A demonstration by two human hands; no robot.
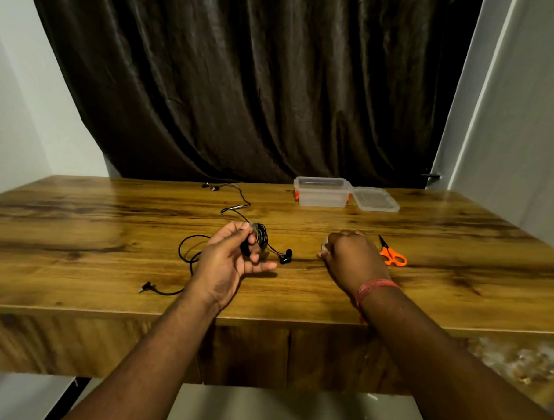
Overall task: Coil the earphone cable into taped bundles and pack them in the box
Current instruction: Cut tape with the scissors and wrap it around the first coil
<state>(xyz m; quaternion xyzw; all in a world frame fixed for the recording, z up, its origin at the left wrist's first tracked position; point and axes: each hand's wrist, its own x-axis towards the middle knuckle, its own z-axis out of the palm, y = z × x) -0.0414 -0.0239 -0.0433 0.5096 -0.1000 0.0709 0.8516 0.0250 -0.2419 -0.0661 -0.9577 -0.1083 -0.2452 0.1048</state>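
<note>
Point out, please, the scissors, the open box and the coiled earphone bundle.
scissors [393, 256]: head view, on the orange handles.
box [321, 197]: head view, on its front wall.
coiled earphone bundle [261, 237]: head view, on the black loops by the left hand.

Looks like a home room w/ a makeshift work corner, not a lab or shop. Wood-grain laminate table [427, 229] under both hands. Dark brown satin curtain [243, 81] hangs floor-length straight ahead of the hands, beyond the table's far edge. Plain white walls [527, 125] close in on either side, one left of the left hand [226, 261], one right of the right hand [353, 254]. Speckled floor tile [516, 363] below-right of right forearm. Household bits only: small orange scissors [392, 256] just right of right hand, clear plastic box [322, 196] beyond it.
</note>
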